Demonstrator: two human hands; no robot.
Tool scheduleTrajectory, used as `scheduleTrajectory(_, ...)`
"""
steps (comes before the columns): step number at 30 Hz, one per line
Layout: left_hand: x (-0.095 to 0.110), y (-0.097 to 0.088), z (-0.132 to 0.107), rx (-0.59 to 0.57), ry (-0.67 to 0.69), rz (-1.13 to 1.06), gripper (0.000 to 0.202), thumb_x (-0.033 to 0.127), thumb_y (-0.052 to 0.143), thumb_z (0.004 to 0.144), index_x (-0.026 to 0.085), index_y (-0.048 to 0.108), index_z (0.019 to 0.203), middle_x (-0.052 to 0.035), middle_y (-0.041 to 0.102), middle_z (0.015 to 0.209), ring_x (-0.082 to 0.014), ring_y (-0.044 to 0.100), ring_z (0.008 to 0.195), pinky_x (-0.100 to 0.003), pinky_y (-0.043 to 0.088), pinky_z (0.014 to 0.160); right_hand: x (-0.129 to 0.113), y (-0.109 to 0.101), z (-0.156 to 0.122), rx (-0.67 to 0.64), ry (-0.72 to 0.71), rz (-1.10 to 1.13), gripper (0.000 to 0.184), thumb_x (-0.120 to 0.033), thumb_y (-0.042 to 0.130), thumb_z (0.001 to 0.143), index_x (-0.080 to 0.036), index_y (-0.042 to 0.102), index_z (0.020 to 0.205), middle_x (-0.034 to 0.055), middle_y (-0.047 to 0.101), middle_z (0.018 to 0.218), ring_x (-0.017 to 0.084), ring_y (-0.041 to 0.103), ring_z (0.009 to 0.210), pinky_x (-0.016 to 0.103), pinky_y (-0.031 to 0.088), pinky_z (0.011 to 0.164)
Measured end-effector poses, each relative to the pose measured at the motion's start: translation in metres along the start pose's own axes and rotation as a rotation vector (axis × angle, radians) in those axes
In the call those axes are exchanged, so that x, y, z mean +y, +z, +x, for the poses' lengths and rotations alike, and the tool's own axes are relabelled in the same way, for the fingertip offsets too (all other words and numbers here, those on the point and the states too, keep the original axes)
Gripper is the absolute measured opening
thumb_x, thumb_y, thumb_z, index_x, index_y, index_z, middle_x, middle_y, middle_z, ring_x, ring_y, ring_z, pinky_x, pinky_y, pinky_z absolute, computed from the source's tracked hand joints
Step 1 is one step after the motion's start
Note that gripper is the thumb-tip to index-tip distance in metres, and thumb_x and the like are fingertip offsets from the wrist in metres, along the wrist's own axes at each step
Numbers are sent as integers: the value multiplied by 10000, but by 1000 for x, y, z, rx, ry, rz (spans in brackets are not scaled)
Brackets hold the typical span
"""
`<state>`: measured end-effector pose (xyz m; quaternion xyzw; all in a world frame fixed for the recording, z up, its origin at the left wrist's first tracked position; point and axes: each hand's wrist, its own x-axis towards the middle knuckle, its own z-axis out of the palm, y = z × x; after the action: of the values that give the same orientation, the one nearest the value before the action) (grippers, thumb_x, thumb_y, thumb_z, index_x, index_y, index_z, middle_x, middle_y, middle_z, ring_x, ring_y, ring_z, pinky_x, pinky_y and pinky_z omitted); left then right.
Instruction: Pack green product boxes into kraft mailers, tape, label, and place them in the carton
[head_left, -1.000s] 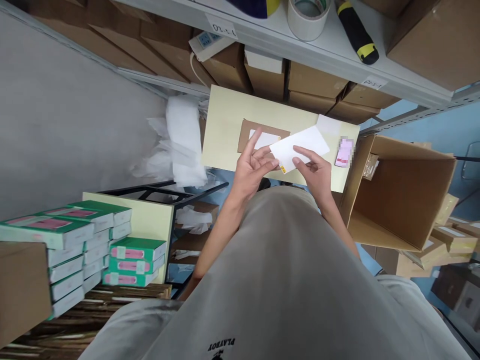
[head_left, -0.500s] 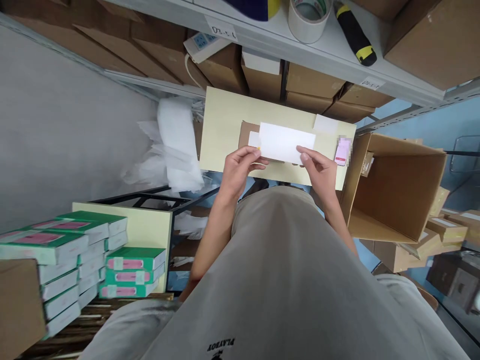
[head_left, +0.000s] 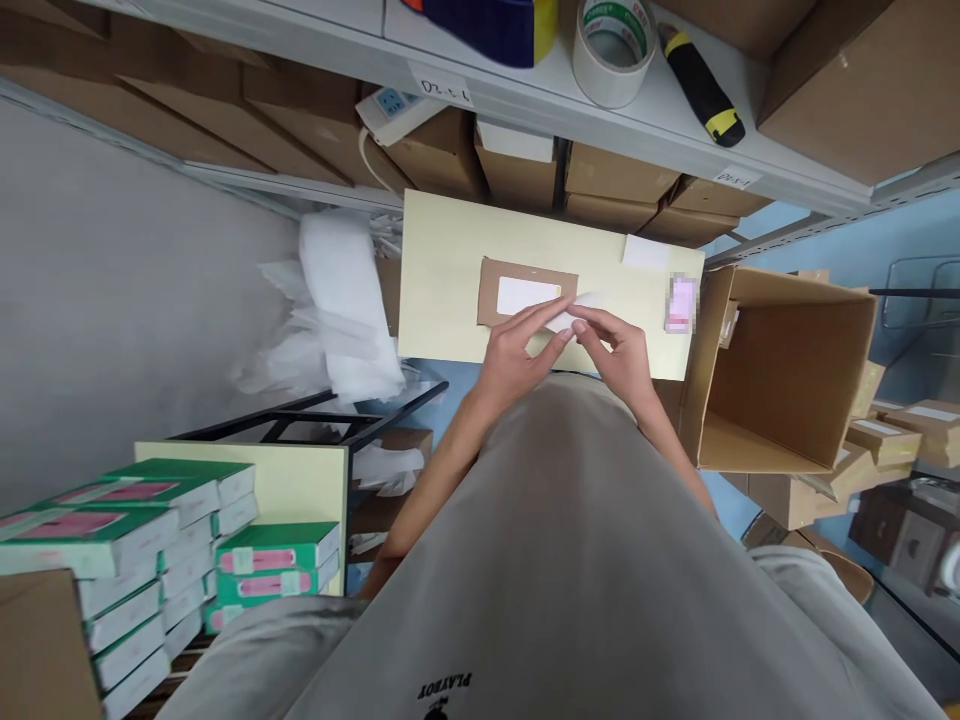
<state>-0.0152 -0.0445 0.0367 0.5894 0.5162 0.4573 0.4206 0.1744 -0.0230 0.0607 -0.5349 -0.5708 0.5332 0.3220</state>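
Fingers (head_left: 534,320) of the bare left hand (head_left: 511,362) and those of the bare right hand (head_left: 627,362) meet tip to tip, both grasping a thin white paper sheet (head_left: 559,322) between thumb and forefinger. The sheet is held above the near part of a pale yellow rectangular counter (head_left: 442,270), partly covered by the hands and blurred at its far edge. Just beyond the left hand, a flat brown cardboard rectangle (head_left: 488,290) lies on the counter, bearing a white rectangular label (head_left: 521,295) with a small yellow mark at one corner. Farther right, near the counter's far edge, lies a white paper piece (head_left: 645,252); a pink rectangular item (head_left: 681,303), pixelated, sits near the right end. Beside that end stands a large, open brown cardboard box (head_left: 780,390).
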Motion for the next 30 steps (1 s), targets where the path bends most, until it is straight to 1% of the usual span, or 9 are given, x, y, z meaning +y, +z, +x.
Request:
scheduleTrajectory(4,2,-8,11,25,-106,-125,542,664,768,1036,260,834,1390,-110,836,1411,-304,780,1356,-457,603,1224,-8,1,6,-7,-66,2,424,-571,738,1088,-364,794,1453,43,829,1412,245,816,1186,466,683,1108)
scheduleTrajectory(7,0,-15,18,44,-180,-222,562,707,798,994,251,867,1315,-118,855,1356,-319,791,1328,-453,621,1187,-12,3,7,10,-80,18,652,-557,775,1064,-398,585,1667,47,824,1396,233,835,1094,457,697,1071)
scheduleTrajectory(9,0,-17,21,68,-208,-265,566,721,810,978,239,881,1268,-126,864,1321,-321,807,1286,-451,636,1153,-13,7,7,44,-84,51,777,-560,800,1047,-402,460,1728,56,821,1384,228,843,1055,451,703,1040)
scheduleTrajectory(10,1,-18,23,80,-217,-278,571,727,816,970,234,887,1248,-129,868,1303,-319,815,1261,-448,644,1134,-13,9,7,63,-85,67,762,-569,802,1044,-393,468,1706,63,821,1374,229,844,1057,443,706,1016)
scheduleTrajectory(11,1,-18,23,88,-223,-288,574,732,821,963,230,891,1232,-131,871,1290,-317,821,1241,-444,650,1118,-13,11,7,78,-82,77,691,-580,798,1046,-375,526,1647,70,821,1362,231,843,1075,430,707,991)
scheduleTrajectory(14,4,-17,24,88,-239,-302,571,740,825,954,234,897,1207,-129,875,1277,-313,827,1221,-443,659,1098,-13,18,7,97,-70,68,376,-589,776,1053,-310,733,1300,76,827,1300,232,825,1144,381,700,929)
scheduleTrajectory(17,6,-16,23,80,-235,-298,555,740,818,959,244,900,1194,-120,878,1272,-306,832,1208,-442,665,1088,-14,23,7,104,-103,51,238,-522,766,1060,-286,783,1088,62,825,1248,214,802,1130,358,694,903)
scheduleTrajectory(25,6,-20,24,70,-229,-255,584,772,788,965,250,900,1202,-109,881,1262,-300,835,1195,-420,671,1061,-18,28,11,110,-150,-23,125,-401,734,1066,-290,791,1052,48,786,1185,192,750,1082,345,679,877)
scheduleTrajectory(30,8,-23,24,36,-256,-282,626,805,768,962,247,895,1217,-121,876,1280,-312,823,1234,-425,662,1088,-20,30,13,100,-152,-48,142,-400,705,1071,-275,750,1019,44,755,1118,188,721,1044,342,663,868)
